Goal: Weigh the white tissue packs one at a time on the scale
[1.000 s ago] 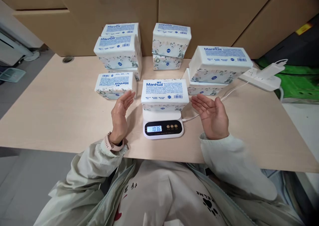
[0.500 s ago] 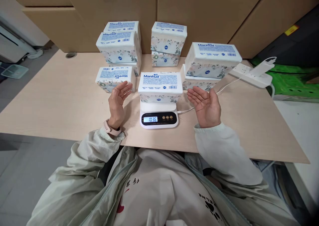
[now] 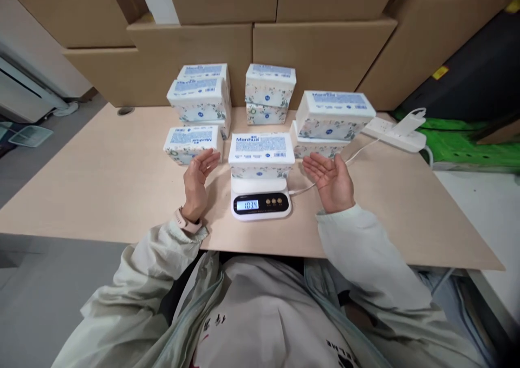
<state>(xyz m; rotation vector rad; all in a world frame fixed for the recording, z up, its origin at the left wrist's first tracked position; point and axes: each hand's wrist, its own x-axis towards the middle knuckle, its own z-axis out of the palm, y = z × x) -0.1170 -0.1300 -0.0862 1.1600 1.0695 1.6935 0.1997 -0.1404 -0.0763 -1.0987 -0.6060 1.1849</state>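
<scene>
A white pack of tissues (image 3: pixel 261 154) with blue print and a floral side rests on a white digital scale (image 3: pixel 261 210), whose lit display seems to read 1034. To the left of the pack, my left hand (image 3: pixel 199 178) is held open, palm turned inward, holding nothing. On the other side my right hand (image 3: pixel 331 179) is open too, fingers stretched out and palm up, apart from the pack. A single tissue pack (image 3: pixel 190 140) lies just beyond my left hand. Behind my right hand are two stacked tissue packs (image 3: pixel 335 113).
More tissue packs stand stacked at the back left (image 3: pixel 199 97) and back centre (image 3: pixel 270 89) of the wooden table (image 3: pixel 122 195). Cardboard boxes (image 3: pixel 195 48) line the rear edge. A power strip (image 3: pixel 394 132) lies at the right, with a white cable (image 3: pixel 303 191) reaching the scale.
The camera view has tilted up, so things sit lower in the picture. The display went from about 1036 to 1034. Both hands stay open beside the pack.
</scene>
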